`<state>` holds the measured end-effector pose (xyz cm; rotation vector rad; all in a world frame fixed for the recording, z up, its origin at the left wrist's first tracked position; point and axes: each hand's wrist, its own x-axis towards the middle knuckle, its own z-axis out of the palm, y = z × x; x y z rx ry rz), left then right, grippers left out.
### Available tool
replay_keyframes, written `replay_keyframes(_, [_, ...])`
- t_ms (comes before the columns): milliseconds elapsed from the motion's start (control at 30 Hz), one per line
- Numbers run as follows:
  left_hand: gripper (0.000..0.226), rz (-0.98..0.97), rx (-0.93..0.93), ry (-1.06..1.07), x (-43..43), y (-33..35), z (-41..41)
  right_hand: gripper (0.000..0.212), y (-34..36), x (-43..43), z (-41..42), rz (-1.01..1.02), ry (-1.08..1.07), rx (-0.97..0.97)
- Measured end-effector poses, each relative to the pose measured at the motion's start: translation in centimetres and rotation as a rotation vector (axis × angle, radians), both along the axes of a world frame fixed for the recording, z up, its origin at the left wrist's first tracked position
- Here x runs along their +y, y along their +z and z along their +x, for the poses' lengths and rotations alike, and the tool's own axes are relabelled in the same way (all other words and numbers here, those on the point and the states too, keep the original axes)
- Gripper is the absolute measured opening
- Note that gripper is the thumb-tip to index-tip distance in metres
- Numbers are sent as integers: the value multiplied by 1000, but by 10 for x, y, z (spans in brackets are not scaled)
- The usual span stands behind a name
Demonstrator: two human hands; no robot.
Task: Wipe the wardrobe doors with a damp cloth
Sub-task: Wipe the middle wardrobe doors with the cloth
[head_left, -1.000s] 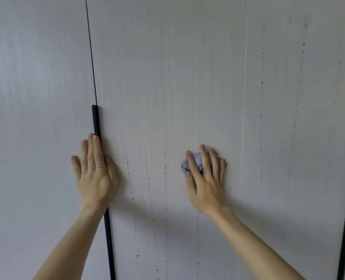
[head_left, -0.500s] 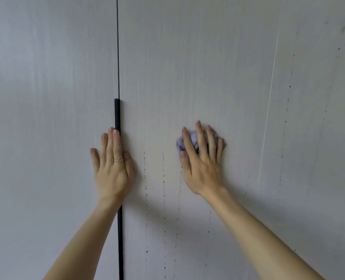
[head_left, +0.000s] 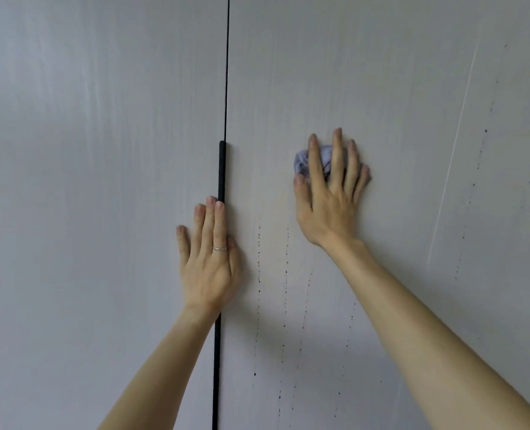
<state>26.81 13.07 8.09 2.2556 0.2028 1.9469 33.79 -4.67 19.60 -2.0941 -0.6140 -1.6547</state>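
My right hand (head_left: 328, 197): slid up with the cloth (head_left: 300, 161), from level with my left hand (head_left: 209, 262) to above it.
Door seam (head_left: 227, 72): shifted from frame left to centre.

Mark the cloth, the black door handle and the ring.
cloth (head_left: 300, 162), head view, lilac fold at its left edge.
handle (head_left: 221, 169), head view, upper part of the bar.
ring (head_left: 219, 248), head view, middle of the band.
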Motion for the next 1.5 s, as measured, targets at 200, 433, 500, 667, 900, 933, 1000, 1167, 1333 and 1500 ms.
replay_keyframes(200, [64, 69, 46, -9, 11, -24, -7, 59, -138, -6, -16, -254, 21, 25])
replay_keyframes(433, [64, 247, 97, 24, 32, -70, -15, 59, -54, 14, -20, -160, -3, 33])
replay_keyframes(500, [64, 242, 92, 26, 31, -69, -14, 60, -6, 32, -24, -81, 10, 42])
replay_keyframes(667, [63, 252, 48, 27, 34, -70, -10, 61, -8, 57, -29, -38, 1, -9])
replay_keyframes(900, [59, 258, 10, 33, 34, -73, -8, 60, -158, 28, -32, -420, 4, -40])
replay_keyframes(933, [58, 260, 9, 36, 34, -72, -8, 58, -145, 26, -29, -430, 4, -47])
replay_keyframes(1000, [58, 253, 13, 25, 33, -73, -10, 56, -100, 29, -29, -372, 4, -62])
replay_keyframes(1167, [58, 258, 13, 32, 32, -74, -9, 53, -12, 45, -24, -123, 14, -37])
replay_keyframes(1333, [58, 258, 12, 47, 32, -73, -9, 55, -119, 48, -27, -153, 29, -47])
replay_keyframes(1500, [58, 267, 19, 37, 34, -73, -11, 53, -180, 18, -29, -405, 45, -16])
